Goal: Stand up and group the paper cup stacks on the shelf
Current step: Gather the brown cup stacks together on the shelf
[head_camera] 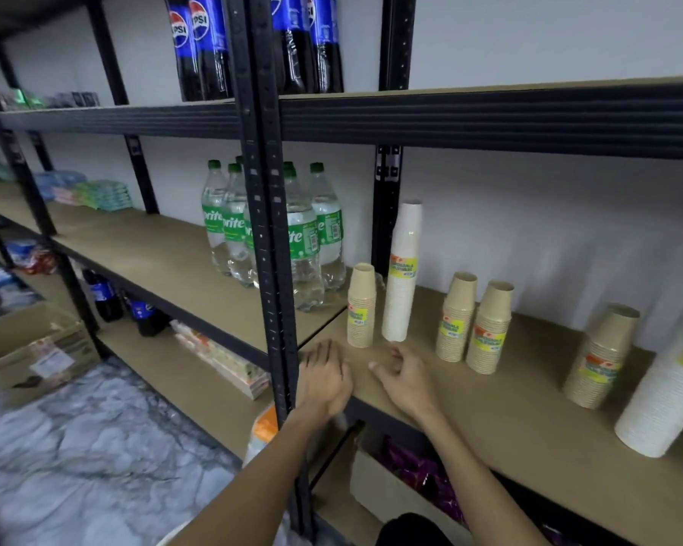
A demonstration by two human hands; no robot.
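Nearest the camera, two bare forearms reach up onto the brown shelf board (489, 419). The left hand (326, 378) lies palm down at the board's front edge beside the black upright post (271, 230), fingers straight and close together, holding nothing. The right hand (405, 374) hovers just beside it, fingers loosely curled and thumb out to the left, also empty, just short of the cup stacks. Just beyond the fingertips stand a short tan cup stack (361, 305) and, touching its right side, a tall white cup stack (401, 271); both are upright and carry yellow-green labels whose print is too blurred to read. Further right a pair of tan cup stacks (474, 323) stand upright, touching each other, with the same kind of label. Near the right edge another tan cup stack (602, 356) leans against a large white cup stack (663, 392), which also tilts. Behind the post, on the neighbouring board, clear Sprite bottles (312, 238) with green caps stand grouped. On the shelf above, dark Pepsi bottles (198, 45) with blue labels stand against the wall.
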